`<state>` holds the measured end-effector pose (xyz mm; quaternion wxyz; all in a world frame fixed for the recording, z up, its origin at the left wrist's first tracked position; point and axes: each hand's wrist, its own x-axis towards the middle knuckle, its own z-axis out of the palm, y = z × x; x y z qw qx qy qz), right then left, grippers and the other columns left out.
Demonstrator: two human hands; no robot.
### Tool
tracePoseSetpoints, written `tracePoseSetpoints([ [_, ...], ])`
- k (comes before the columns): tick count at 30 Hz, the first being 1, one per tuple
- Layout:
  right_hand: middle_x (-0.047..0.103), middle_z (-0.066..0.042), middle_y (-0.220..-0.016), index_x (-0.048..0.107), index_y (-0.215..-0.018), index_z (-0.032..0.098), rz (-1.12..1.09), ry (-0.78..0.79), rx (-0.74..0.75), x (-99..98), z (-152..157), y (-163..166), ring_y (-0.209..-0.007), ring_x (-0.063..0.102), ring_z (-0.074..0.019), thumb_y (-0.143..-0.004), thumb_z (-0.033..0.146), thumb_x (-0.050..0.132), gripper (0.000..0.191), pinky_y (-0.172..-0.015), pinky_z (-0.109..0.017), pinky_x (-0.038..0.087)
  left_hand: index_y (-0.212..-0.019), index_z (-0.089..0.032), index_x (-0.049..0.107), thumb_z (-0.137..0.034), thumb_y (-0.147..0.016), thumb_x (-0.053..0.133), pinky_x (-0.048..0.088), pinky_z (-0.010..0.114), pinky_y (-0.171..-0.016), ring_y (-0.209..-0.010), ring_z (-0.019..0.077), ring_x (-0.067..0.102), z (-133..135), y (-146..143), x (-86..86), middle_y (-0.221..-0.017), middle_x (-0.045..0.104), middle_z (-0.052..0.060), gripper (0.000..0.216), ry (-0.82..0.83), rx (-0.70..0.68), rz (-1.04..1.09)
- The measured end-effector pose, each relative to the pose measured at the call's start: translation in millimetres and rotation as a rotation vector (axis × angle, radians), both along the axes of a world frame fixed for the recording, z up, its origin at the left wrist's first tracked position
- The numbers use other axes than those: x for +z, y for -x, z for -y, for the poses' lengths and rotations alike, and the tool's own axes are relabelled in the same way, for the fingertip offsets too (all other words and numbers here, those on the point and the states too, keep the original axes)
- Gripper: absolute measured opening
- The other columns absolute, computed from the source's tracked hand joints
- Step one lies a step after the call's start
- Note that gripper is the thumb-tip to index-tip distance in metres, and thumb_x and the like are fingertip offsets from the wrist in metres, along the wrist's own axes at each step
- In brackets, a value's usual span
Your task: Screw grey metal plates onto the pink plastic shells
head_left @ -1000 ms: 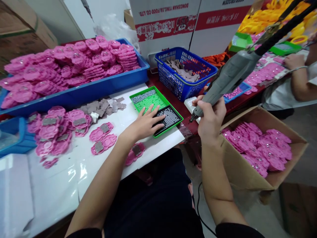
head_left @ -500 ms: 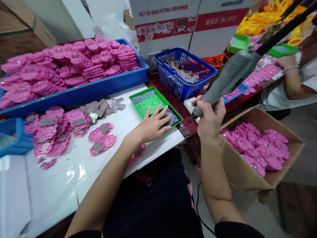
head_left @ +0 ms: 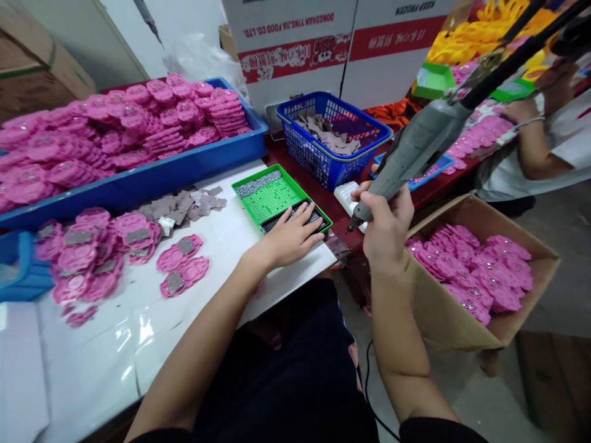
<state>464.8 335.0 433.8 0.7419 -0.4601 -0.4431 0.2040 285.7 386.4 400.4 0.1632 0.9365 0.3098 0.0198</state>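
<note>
My left hand lies flat with fingers spread over the black perforated plate, which sits in the near end of a green tray. Small silvery screws are heaped at the tray's far end. In my right hand is a grey electric screwdriver, held tilted with its bit pointing down to the left, beside the tray and above the red table edge. Left of my forearm, two pink plastic pieces with grey plates on them lie on the white work surface.
A blue bin heaped with pink pieces stands behind loose grey plates. Beyond the tray is a blue basket of grey plates. A cardboard box of pink pieces stands at right, near another person's arm.
My left hand has shifted toward the tray's near edge, uncovering more of the black plate. My right hand still holds the screwdriver. The whole view has shifted slightly.
</note>
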Motion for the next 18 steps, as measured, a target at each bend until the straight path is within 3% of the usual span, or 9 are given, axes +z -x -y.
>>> tracePoseSetpoints([
  [6,0.064,0.003,-0.086,0.063,-0.101,0.026,0.008,0.026,-0.001,0.3,1.0,0.6,-0.077,0.061,-0.0132,-0.078,0.031,0.069,0.024,-0.078,-0.031,0.054,-0.161,-0.01,0.03,-0.06,-0.106,0.023,0.017,0.047,-0.131,-0.161,0.0287,0.016,-6.0,4.3,-5.2,-0.171,0.024,0.015,0.075,-0.029,-0.008,0.033],
  [18,0.065,0.003,-0.084,0.063,-0.096,0.024,-0.02,0.017,0.028,6.5,6.5,5.2,-0.075,0.06,-0.0118,-0.077,0.025,0.069,0.019,-0.073,-0.028,0.05,-0.156,-0.007,0.042,-0.056,-0.107,0.024,0.018,0.049,-0.13,-0.157,0.0344,0.026,-6.7,-2.1,-6.1,-0.165,0.039,0.016,0.072,-0.18,-0.002,-0.034],
])
